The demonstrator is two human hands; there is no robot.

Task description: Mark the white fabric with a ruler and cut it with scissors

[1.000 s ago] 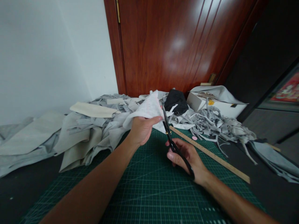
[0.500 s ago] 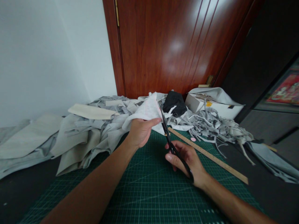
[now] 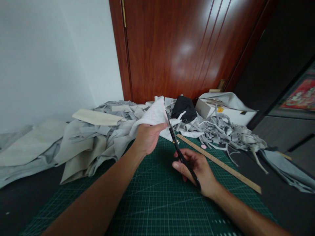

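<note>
- Left hand (image 3: 147,139) pinches white cloth (image 3: 154,114), thumb uppermost.
- Right hand (image 3: 195,167) grips black scissors (image 3: 181,156), their blades at the cloth's right edge.
- Green gridded mat (image 3: 152,196) beneath both hands.
- Wooden ruler (image 3: 221,164) slanting across the mat; pink disc (image 3: 203,147) just beside it.
- Tangled grey strips (image 3: 226,131) in front of a white box (image 3: 231,115).
- Reddish-brown door (image 3: 167,49) behind.

At the back, a red-brown door (image 3: 167,49) beside a pale wall (image 3: 49,59). To the right, a white box (image 3: 237,115) behind a heap of gray strips (image 3: 227,131). On the green mat (image 3: 155,203), a wooden ruler (image 3: 219,162) and a round pink bit (image 3: 203,146).
</note>
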